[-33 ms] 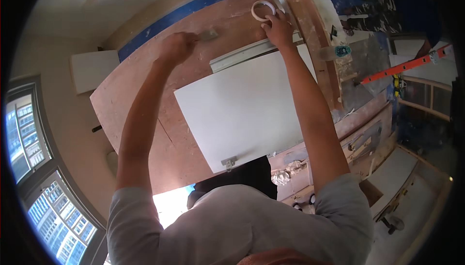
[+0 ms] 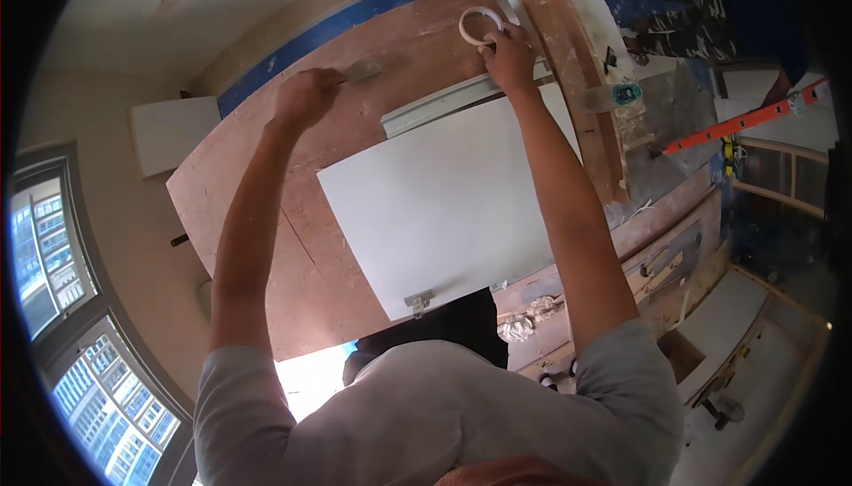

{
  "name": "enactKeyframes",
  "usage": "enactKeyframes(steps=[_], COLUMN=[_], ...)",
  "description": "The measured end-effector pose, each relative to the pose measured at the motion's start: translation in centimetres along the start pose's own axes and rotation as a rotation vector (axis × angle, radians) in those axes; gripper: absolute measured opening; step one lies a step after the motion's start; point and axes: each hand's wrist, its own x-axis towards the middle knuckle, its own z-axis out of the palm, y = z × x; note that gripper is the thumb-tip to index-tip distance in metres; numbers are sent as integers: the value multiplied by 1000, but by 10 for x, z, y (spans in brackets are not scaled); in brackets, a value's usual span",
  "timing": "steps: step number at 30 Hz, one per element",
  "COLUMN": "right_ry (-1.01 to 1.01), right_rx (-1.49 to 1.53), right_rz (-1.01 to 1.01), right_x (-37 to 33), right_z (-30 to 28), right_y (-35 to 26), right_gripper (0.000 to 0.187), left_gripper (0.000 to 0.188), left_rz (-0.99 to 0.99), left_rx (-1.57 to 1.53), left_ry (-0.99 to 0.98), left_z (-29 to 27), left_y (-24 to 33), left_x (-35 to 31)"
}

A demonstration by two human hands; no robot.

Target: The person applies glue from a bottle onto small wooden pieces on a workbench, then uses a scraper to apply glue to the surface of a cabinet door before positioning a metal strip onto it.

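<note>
My left hand [image 2: 307,100] is closed around the handle of what looks like a putty knife [image 2: 362,70], its flat greyish blade pointing right over the reddish-brown board [image 2: 248,158]. The blade is blurred, and I cannot tell whether it touches the board. At the far right end of the board, my right hand [image 2: 512,58] grips the near edge of a pale roll of tape [image 2: 464,28], tilted so its open centre shows. Between my forearms lies a white panel [image 2: 435,202] with a metal hinge [image 2: 418,300] on its near edge. A light metal strip [image 2: 435,111] runs along its far edge.
To the right stand a clear bottle with a teal cap [image 2: 627,94] and an orange spirit level [image 2: 745,118]. A person in patterned trousers [image 2: 683,33] is at the upper right. Windows [image 2: 53,237] line the left wall; a white box-like piece [image 2: 176,135] is near it.
My left hand has moved left and slightly nearer, taking the putty knife along. The tape roll has shifted a little and tilted more in my right hand.
</note>
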Motion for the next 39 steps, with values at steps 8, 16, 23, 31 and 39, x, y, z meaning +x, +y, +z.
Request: enactKeyframes(steps=[8,16,23,31,39], right_ry=[119,91,5,-56,-4], right_rx=[115,206,248,215,259], right_rz=[75,-49,-78,-109,-37], right_x=[-77,-93,-89,-89,-88], right_z=[-35,-43,-50,-49,-48], right_y=[-27,-31,-38,-35,-36], right_gripper=[27,26,24,26,19], left_gripper=[25,22,23,28,26], left_rz=[-3,11,81,-31,-72], left_rx=[7,-41,3,6,-42], left_ry=[57,25,60,-93,91], left_z=[38,39,37,61,39], left_y=[11,50,21,126,-39], left_x=[52,93,60,187,46])
